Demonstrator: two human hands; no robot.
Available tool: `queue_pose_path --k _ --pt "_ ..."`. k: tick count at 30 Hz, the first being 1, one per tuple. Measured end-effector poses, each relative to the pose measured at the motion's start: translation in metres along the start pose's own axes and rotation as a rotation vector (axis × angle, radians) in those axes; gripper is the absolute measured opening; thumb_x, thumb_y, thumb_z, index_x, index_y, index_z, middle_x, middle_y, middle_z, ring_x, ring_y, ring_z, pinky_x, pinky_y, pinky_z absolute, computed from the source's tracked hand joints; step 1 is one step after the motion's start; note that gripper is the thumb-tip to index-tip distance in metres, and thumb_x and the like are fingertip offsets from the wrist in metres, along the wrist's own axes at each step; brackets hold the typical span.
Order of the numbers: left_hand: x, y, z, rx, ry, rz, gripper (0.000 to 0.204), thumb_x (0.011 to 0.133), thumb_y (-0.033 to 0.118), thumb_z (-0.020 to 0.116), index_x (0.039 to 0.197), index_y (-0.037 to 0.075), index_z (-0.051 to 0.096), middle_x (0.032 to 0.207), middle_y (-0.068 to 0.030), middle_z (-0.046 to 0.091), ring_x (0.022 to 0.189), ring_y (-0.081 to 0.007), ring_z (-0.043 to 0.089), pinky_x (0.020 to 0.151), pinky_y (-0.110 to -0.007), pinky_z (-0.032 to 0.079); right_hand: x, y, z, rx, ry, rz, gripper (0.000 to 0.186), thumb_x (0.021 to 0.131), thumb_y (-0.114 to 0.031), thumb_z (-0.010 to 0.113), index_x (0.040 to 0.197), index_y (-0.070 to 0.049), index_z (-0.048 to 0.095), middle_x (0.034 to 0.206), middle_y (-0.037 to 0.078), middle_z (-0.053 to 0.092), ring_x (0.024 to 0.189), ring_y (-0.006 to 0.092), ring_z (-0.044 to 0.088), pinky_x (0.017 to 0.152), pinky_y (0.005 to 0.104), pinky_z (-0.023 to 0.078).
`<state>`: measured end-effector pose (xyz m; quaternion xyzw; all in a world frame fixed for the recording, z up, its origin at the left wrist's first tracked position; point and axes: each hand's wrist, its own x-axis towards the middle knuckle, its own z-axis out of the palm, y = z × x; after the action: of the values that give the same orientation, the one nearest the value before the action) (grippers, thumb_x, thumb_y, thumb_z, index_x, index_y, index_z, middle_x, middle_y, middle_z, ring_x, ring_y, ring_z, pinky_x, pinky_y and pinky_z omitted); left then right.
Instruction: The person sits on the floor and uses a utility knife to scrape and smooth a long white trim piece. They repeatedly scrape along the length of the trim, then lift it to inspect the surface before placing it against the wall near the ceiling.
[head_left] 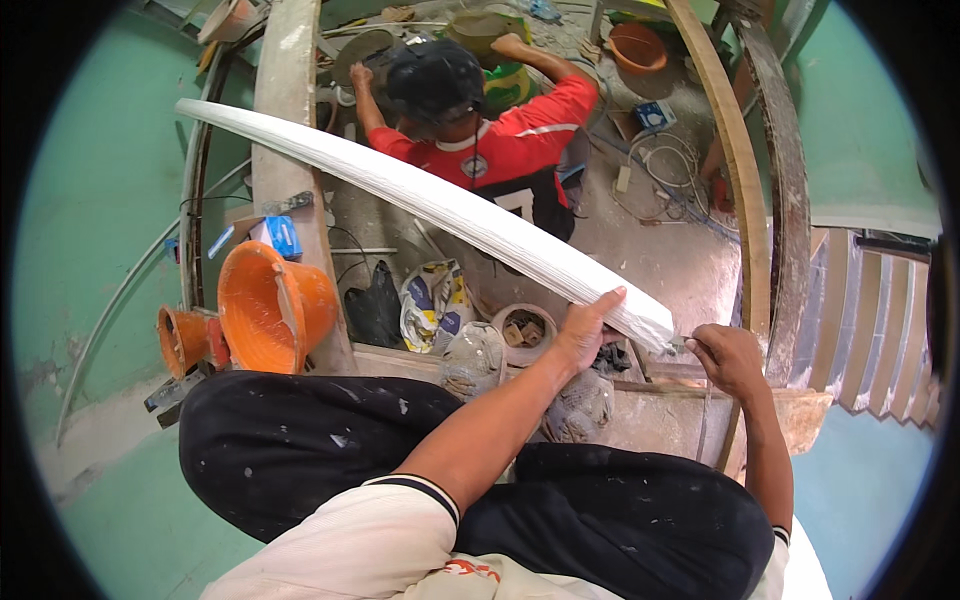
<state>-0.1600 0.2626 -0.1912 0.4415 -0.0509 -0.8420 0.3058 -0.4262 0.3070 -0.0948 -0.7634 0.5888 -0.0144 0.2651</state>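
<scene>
A long white ribbed length of what looks like plaster moulding [430,205] slants across the view, from the upper left down to the middle right. My left hand [583,332] is wrapped round it close to its near end, thumb on top. At that end face my right hand [732,360] is closed, fingers pinched on something small and thin that I cannot make out. My knees in dark, white-specked trousers [320,425] are bent below the moulding.
On the wooden plank [290,70] at left stand an orange bucket [320,300] and a blue box [280,235]. Below, a co-worker in a red shirt [520,130] bends over basins. A white tub [523,335], a black bag [375,310] and cables [670,165] lie around; a wooden beam [745,170] runs at right.
</scene>
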Motion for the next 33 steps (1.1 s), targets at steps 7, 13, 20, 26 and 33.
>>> queue_pose_path --k 7,13,20,26,33 --pt "-0.002 0.002 -0.005 0.013 -0.023 -0.001 0.048 0.1 0.035 0.075 0.131 0.001 0.061 0.125 -0.0128 0.07 0.117 -0.0264 0.07 0.101 -0.054 0.06 0.01 -0.018 -0.008 -0.055 -0.09 0.041 0.02 0.101 -0.026 0.07 0.095 -0.008 0.066 0.081 0.012 0.067 0.076 0.0363 0.068 0.069 0.0481 0.051" --pt "-0.004 0.007 -0.005 0.045 -0.025 -0.029 0.045 0.101 0.033 0.074 0.133 0.004 0.061 0.128 -0.0123 0.069 0.117 -0.0263 0.071 0.101 -0.054 0.06 -0.055 -0.004 0.015 0.503 0.242 0.29 0.01 0.104 -0.009 0.066 0.108 -0.001 0.068 0.086 0.013 0.065 0.071 0.0254 0.062 0.071 0.0365 0.052" --pt "0.003 0.004 -0.005 0.0 -0.012 -0.025 0.035 0.105 0.031 0.068 0.129 0.007 0.063 0.12 -0.0115 0.073 0.117 -0.0285 0.07 0.104 -0.053 0.054 -0.07 -0.088 0.101 0.755 0.355 0.797 0.024 0.109 -0.026 0.063 0.117 -0.004 0.064 0.085 0.018 0.068 0.073 0.0264 0.068 0.07 0.0435 0.054" --pt "-0.004 0.006 0.003 0.083 -0.024 0.008 0.041 0.101 0.037 0.072 0.13 0.01 0.062 0.125 -0.0104 0.071 0.12 -0.0283 0.069 0.106 -0.054 0.054 -0.031 -0.138 0.13 0.784 0.478 0.729 0.023 0.108 -0.024 0.062 0.12 -0.005 0.063 0.105 0.023 0.074 0.099 0.0452 0.072 0.084 0.0494 0.056" --pt "-0.003 0.009 0.0 0.055 -0.022 -0.017 0.04 0.101 0.034 0.073 0.13 0.009 0.062 0.123 -0.0102 0.071 0.118 -0.0269 0.069 0.102 -0.051 0.056 -0.048 -0.134 0.13 0.916 0.548 1.048 0.024 0.107 -0.024 0.063 0.12 -0.005 0.063 0.106 0.021 0.075 0.099 0.0448 0.072 0.084 0.0492 0.057"
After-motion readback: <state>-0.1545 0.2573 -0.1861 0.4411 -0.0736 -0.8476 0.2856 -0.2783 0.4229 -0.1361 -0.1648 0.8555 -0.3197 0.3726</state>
